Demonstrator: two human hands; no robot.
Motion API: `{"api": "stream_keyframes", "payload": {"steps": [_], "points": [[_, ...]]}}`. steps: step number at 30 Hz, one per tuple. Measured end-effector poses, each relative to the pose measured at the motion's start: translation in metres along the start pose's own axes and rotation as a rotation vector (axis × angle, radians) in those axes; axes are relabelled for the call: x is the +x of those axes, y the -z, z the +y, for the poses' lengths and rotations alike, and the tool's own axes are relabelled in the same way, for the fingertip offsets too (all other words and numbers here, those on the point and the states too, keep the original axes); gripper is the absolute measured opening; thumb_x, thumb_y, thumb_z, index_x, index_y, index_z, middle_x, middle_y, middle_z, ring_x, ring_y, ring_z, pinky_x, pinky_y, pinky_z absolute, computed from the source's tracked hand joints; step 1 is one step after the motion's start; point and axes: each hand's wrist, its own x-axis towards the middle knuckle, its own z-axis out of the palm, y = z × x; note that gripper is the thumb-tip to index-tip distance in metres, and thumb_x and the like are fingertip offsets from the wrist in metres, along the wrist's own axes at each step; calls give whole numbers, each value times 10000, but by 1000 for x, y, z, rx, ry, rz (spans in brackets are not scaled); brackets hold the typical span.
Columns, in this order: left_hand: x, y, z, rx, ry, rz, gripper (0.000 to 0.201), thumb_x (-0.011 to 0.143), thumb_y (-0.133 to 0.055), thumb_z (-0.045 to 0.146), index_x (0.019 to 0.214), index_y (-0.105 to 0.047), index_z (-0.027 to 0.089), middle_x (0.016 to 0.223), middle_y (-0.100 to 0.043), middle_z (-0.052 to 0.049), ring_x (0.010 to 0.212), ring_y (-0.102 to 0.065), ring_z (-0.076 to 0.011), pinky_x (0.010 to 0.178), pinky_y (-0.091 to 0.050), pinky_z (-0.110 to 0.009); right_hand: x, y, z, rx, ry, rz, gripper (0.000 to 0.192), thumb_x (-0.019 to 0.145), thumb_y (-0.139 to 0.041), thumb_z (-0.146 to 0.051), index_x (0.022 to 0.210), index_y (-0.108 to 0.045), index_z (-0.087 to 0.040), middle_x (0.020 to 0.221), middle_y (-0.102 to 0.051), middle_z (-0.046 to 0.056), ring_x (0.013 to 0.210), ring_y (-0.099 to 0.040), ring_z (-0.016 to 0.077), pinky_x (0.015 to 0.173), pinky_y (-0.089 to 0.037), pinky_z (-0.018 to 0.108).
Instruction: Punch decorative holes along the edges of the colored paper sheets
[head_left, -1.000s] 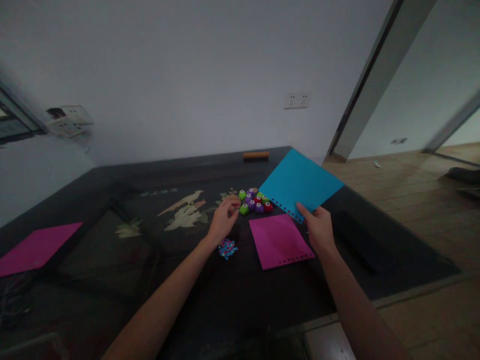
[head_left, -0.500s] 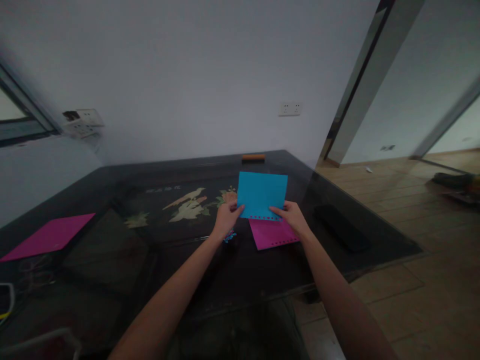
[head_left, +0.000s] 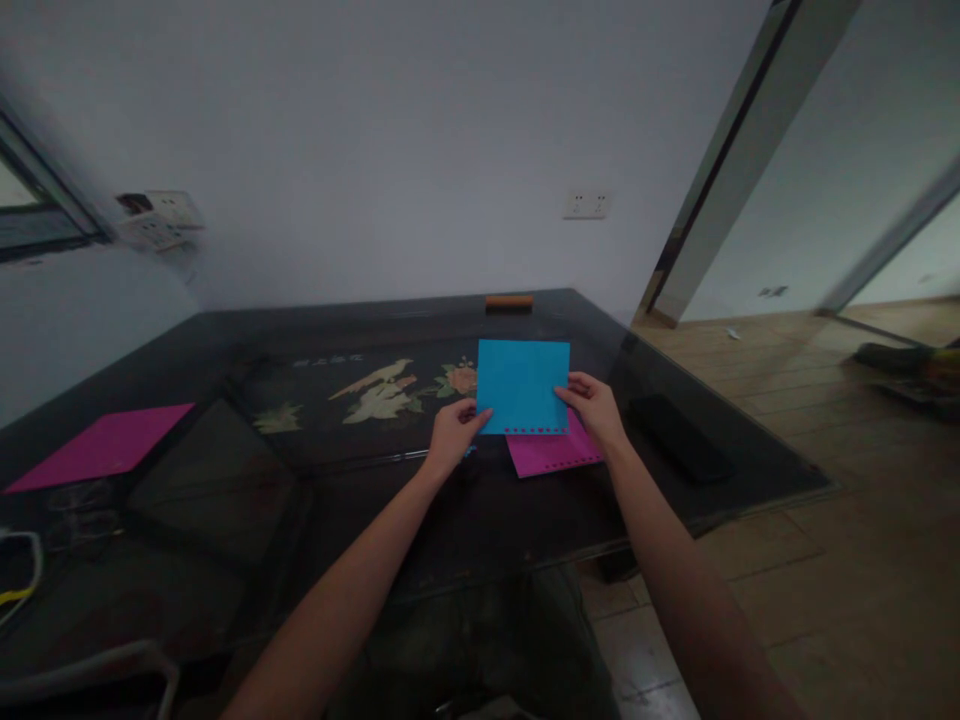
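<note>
A blue sheet of paper (head_left: 523, 385) with a row of punched holes along its lower edge is held up between my two hands. My left hand (head_left: 455, 432) pinches its lower left corner, thumb in front. On the right side edge, my right hand (head_left: 591, 400) grips it between thumb and fingers. Behind and below it, a pink sheet with holes (head_left: 551, 455) lies on the dark table (head_left: 360, 540), partly covered from view. Some small blue bits (head_left: 469, 452) show beside my left wrist, mostly hidden.
Another pink sheet (head_left: 105, 445) lies at the table's left, near a pair of glasses (head_left: 82, 525). A black case (head_left: 679, 437) rests on the right side. At the back edge sits an orange-brown roll-shaped object (head_left: 509, 302). A wall with sockets (head_left: 587, 205) stands behind.
My right hand has shifted from the blue sheet's lower right corner up to its right side. The sheet now faces me more squarely. The view has tilted slightly.
</note>
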Motion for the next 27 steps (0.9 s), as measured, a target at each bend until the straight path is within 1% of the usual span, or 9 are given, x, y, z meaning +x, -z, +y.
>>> {"api": "stream_keyframes", "payload": {"steps": [4, 9, 12, 14, 16, 18, 20, 23, 27], "points": [[-1, -2, -3, -29, -47, 9, 222, 703, -639, 359, 772, -612, 150, 754, -661, -34, 698, -614, -170, 669, -492, -289, 1, 3, -1, -16, 13, 6, 416, 555, -750, -333, 932, -640, -199, 790, -677, 6, 685, -607, 148, 713, -482, 315], [-3, -8, -9, -55, -54, -41, 223, 710, -642, 338, 825, -620, 147, 839, -680, -60, 765, -634, -183, 733, -502, -318, 2, 5, -3, 13, -21, 106, 286, 587, -716, -349, 817, -645, -195, 684, -652, -15, 593, -564, 122, 601, -443, 261], [-7, -12, -7, -56, -55, -71, 244, 719, -641, 332, 872, -610, 145, 826, -676, -59, 756, -635, -181, 725, -506, -318, 2, 9, -5, 10, -58, 158, 280, 552, -730, -338, 773, -645, -189, 654, -647, -14, 557, -543, 119, 549, -415, 247], [-9, -13, -4, -37, -65, -27, 296, 730, -638, 326, 961, -587, 148, 802, -662, -47, 724, -627, -168, 694, -507, -301, 2, 13, -5, -8, -96, 165, 292, 541, -735, -336, 776, -651, -184, 664, -656, -5, 553, -545, 124, 545, -415, 255], [-10, -11, 0, 16, -113, 68, 357, 748, -626, 309, 1061, -547, 157, 828, -645, -41, 723, -614, -155, 682, -499, -285, 2, 18, -4, -34, -141, 149, 303, 541, -735, -333, 789, -660, -177, 672, -663, 4, 543, -545, 127, 539, -417, 263], [-11, -9, 4, 110, -194, 156, 375, 766, -611, 277, 1112, -520, 165, 912, -627, -55, 792, -601, -158, 706, -488, -281, 3, 23, -2, -71, -173, 133, 300, 542, -736, -317, 791, -663, -167, 657, -658, 2, 523, -532, 120, 523, -409, 258], [-12, -7, 7, 240, -275, 179, 323, 784, -590, 244, 1095, -536, 177, 997, -600, -69, 897, -577, -175, 758, -475, -292, 4, 27, 1, -124, -196, 128, 282, 540, -735, -289, 778, -659, -158, 632, -643, -5, 507, -514, 109, 507, -394, 247], [-15, -10, 8, 434, -379, 83, 212, 802, -566, 207, 1013, -584, 199, 1068, -561, -64, 1022, -527, -194, 876, -435, -335, 5, 29, 5, -222, -249, 92, 240, 562, -714, -247, 770, -653, -142, 606, -620, -13, 500, -496, 98, 497, -378, 234], [-20, -17, 2, 585, -461, -81, 197, 806, -568, 205, 1001, -593, 217, 1105, -545, -55, 1076, -491, -201, 952, -389, -374, 6, 31, 6, -320, -311, 66, 200, 622, -668, -199, 806, -645, -124, 574, -576, -29, 486, -470, 83, 486, -363, 220]]}}
